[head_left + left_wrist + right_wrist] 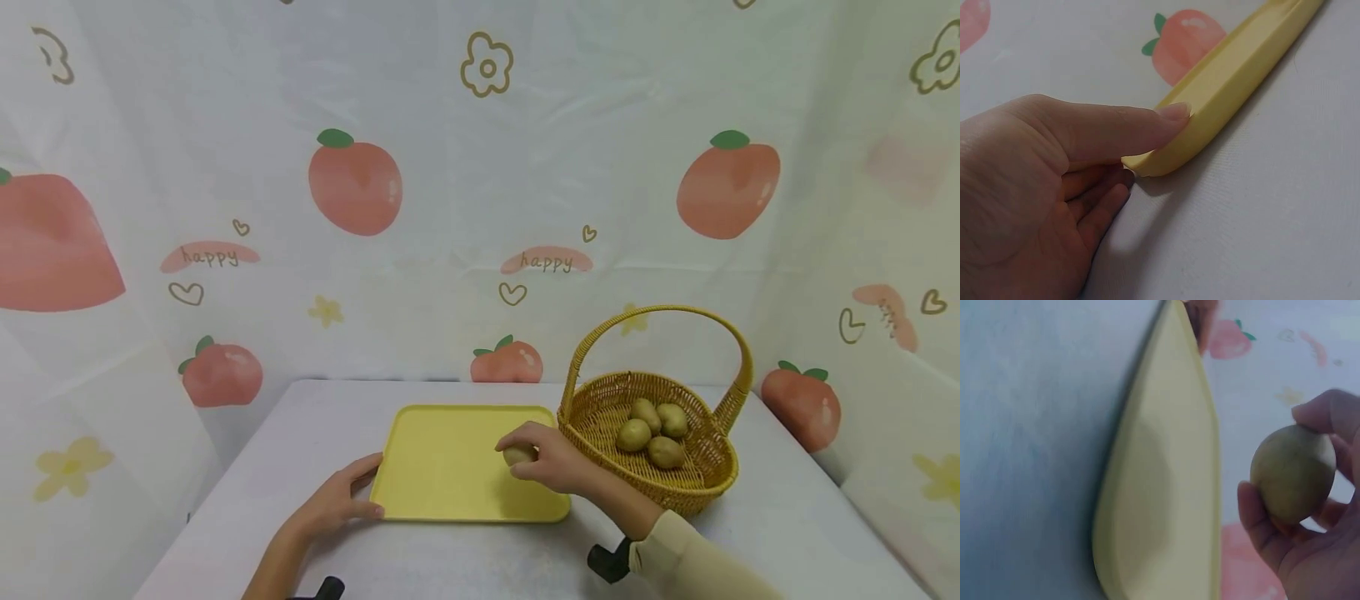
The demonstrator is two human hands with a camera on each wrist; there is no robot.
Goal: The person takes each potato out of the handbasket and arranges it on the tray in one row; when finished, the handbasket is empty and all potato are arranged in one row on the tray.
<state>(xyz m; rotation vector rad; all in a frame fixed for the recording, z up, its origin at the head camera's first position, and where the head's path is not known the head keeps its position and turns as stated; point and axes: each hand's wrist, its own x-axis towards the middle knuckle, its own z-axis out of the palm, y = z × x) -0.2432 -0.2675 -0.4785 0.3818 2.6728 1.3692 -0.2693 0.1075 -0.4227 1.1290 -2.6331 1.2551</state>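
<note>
My right hand [551, 460] pinches a potato [520, 454] between thumb and fingers, above the right part of a yellow tray [442, 467]. In the right wrist view the potato [1294, 475] is round, pale brown and apart from the tray [1172, 487]. My left hand [337, 498] holds the left edge of the tray near its front corner. The left wrist view shows the thumb of that hand [1041, 156] on the rim of the tray [1210, 112], with the other fingers at the end wall, partly hidden.
A yellow woven basket [720, 479] with a tall arched handle stands to the right of the tray. Several potatoes [664, 452] lie in it. The white table [330, 408] meets a printed cloth backdrop [435, 317] behind and at both sides.
</note>
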